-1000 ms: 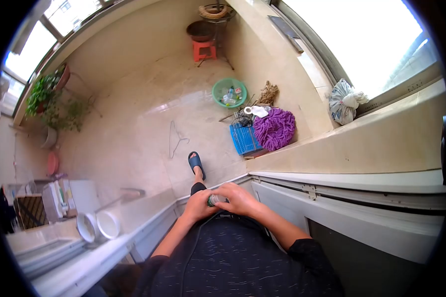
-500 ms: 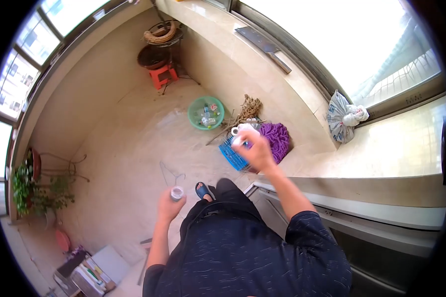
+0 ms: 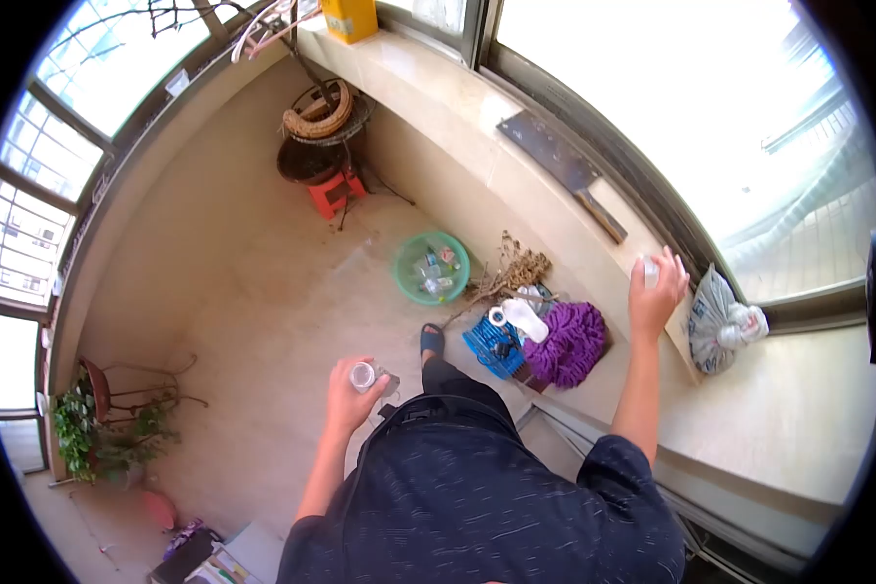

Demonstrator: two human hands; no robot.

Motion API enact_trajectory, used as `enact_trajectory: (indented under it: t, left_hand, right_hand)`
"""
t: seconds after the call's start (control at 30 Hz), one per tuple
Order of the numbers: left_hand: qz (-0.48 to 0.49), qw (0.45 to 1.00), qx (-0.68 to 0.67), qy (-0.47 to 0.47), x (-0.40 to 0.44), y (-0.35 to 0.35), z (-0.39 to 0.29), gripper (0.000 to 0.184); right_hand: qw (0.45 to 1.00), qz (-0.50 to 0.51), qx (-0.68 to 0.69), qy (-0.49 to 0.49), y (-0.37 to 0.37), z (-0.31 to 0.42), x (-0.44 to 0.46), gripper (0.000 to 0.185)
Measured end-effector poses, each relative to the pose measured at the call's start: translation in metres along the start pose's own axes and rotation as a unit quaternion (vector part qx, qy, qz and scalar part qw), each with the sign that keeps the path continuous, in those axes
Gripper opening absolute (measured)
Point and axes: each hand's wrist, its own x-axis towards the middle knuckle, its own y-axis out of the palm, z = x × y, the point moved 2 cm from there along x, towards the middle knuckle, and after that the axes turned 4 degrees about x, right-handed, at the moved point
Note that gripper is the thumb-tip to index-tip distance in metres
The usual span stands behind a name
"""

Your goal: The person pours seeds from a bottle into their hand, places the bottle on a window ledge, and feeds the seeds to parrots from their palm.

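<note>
From the person's waist, with 12 o'clock straight ahead, the left hand (image 3: 346,397) is at about 10 o'clock. Its fingers are curled around a clear container (image 3: 362,377), of which the round mouth is turned up toward the camera. The right hand (image 3: 658,297) is reached out to 2 o'clock, over the window ledge (image 3: 457,97). Between its bent fingers it pinches a small pale piece (image 3: 649,270); I cannot tell exactly what this piece is, nor whether the hand touches the ledge. So the 2 held things are well apart from each other.

About the right hand, a cleaver (image 3: 555,158) lies on the ledge at its 11 o'clock side, and a knotted plastic bag (image 3: 712,331) sits near, at its 4 o'clock side.

On the floor, at 12 o'clock from the waist, 1 blue sandal (image 3: 432,341) is visible, and farther in this direction stands a green basin (image 3: 400,265) with several clear bottles (image 3: 435,271) inside. At 1 o'clock there is a blue basket (image 3: 485,352), and just beside it, at 2 o'clock, a purple mop head (image 3: 569,346).
</note>
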Motion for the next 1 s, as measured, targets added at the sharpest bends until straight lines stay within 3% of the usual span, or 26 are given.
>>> enact_trajectory:
  t: [0.1, 0.17, 0.27, 0.37, 0.47, 0.63, 0.67, 0.77, 0.8, 0.83, 0.87, 0.97, 1.0]
  left_hand:
    - [0.039, 0.999, -0.026, 0.024, 0.078, -0.008, -0.031, 0.042]
    - [0.092, 0.994, -0.051, 0.027, 0.125, -0.012, -0.064, 0.042]
    - [0.158, 0.975, -0.137, 0.071, 0.182, -0.001, -0.113, 0.039]
    - [0.189, 0.949, -0.221, 0.122, 0.223, 0.008, -0.156, 0.038]
    - [0.231, 0.931, -0.251, 0.129, 0.259, 0.017, -0.172, 0.045]
    - [0.258, 0.861, -0.432, 0.074, 0.314, 0.045, -0.156, 0.050]
    - [0.245, 0.862, -0.443, 0.021, 0.327, 0.048, -0.152, 0.045]
    - [0.333, 0.851, -0.387, -0.125, 0.358, 0.073, -0.098, 0.047]
    - [0.305, 0.873, -0.354, -0.140, 0.362, 0.078, -0.088, 0.048]
    - [0.298, 0.855, -0.377, -0.194, 0.364, 0.085, -0.065, 0.047]
    - [0.292, 0.836, -0.396, -0.244, 0.371, 0.095, -0.037, 0.047]
    - [0.227, 0.803, -0.421, -0.356, 0.383, 0.108, 0.024, 0.048]
    - [0.213, 0.806, -0.416, -0.364, 0.389, 0.099, 0.020, 0.048]
  right_hand:
    - [0.986, 0.018, 0.154, -0.066, 0.000, 0.074, -0.002, 0.028]
    - [0.937, 0.156, 0.311, -0.029, 0.019, 0.131, -0.014, 0.039]
    - [0.864, 0.287, 0.405, -0.086, 0.048, 0.201, -0.027, 0.077]
    - [0.827, 0.295, 0.478, -0.037, 0.071, 0.236, -0.026, 0.090]
    - [0.842, 0.259, 0.470, 0.052, 0.083, 0.236, -0.011, 0.090]
    - [0.896, 0.277, 0.346, 0.044, 0.104, 0.220, 0.010, 0.077]
    - [0.899, 0.299, 0.317, 0.024, 0.107, 0.220, 0.015, 0.076]
    - [0.907, 0.348, 0.237, -0.007, 0.124, 0.242, 0.014, 0.068]
    - [0.912, 0.361, 0.195, -0.024, 0.131, 0.253, 0.013, 0.064]
    - [0.913, 0.375, 0.153, -0.039, 0.138, 0.268, 0.011, 0.059]
    - [0.919, 0.377, 0.099, -0.063, 0.150, 0.283, 0.008, 0.042]
    - [0.899, 0.421, -0.003, -0.124, 0.177, 0.327, 0.021, 0.038]
    - [0.911, 0.389, 0.005, -0.134, 0.183, 0.332, 0.026, 0.035]
